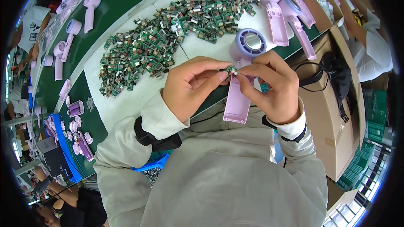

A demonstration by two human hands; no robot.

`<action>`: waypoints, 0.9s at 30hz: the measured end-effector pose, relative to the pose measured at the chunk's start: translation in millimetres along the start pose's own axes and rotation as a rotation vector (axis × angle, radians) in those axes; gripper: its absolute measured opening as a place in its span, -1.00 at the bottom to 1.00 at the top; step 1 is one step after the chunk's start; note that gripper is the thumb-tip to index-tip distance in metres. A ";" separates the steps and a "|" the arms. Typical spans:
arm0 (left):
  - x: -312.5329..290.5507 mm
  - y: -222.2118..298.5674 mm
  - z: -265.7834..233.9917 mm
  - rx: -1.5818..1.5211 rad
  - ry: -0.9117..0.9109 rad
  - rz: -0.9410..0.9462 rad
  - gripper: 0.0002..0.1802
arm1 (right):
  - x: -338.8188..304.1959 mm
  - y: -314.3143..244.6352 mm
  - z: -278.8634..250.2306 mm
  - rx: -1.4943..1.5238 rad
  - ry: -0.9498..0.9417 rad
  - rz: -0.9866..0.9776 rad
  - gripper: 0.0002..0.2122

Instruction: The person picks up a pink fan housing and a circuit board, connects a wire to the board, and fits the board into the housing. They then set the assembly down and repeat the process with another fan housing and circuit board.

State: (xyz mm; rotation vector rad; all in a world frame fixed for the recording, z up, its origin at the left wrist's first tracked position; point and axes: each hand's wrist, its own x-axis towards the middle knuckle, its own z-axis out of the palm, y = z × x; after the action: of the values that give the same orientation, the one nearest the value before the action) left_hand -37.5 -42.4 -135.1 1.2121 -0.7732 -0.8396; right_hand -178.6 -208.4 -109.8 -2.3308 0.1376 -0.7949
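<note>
My 2 hands are close together in front of me, fingertips almost meeting. My left hand point(187, 85) pinches a small circuit board point(230, 70) between thumb and forefinger, and my right hand point(274, 87) has its bent fingertips at the board's right side; I can't tell whether they grip it or only touch it. The board sits just over the upper part of an open pink handle shell point(237, 106), which runs down towards me from a round purple fan head point(248, 44). Beyond my left hand, a heap of green circuit boards point(143, 50) covers much of a white sheet point(122, 108). More pink handle shells point(277, 24) lie to the upper right, near a cardboard box point(326, 122).
</note>
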 end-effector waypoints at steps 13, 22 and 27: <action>-1.9 2.5 -4.9 0.313 -0.003 0.144 -0.71 | 3.8 6.5 9.9 0.036 0.006 -0.025 -0.87; -13.0 10.4 11.5 0.827 0.103 0.402 -0.58 | -16.1 -7.6 31.3 0.243 0.171 0.242 -0.89; -12.5 10.8 30.1 0.967 0.180 0.499 -0.60 | -18.1 -18.3 34.2 0.348 0.261 0.348 -0.91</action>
State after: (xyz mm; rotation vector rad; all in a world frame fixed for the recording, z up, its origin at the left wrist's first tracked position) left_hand -68.1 -44.1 -119.8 1.7810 -1.3235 0.1131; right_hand -175.5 -169.8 -128.0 -1.8056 0.4659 -0.8627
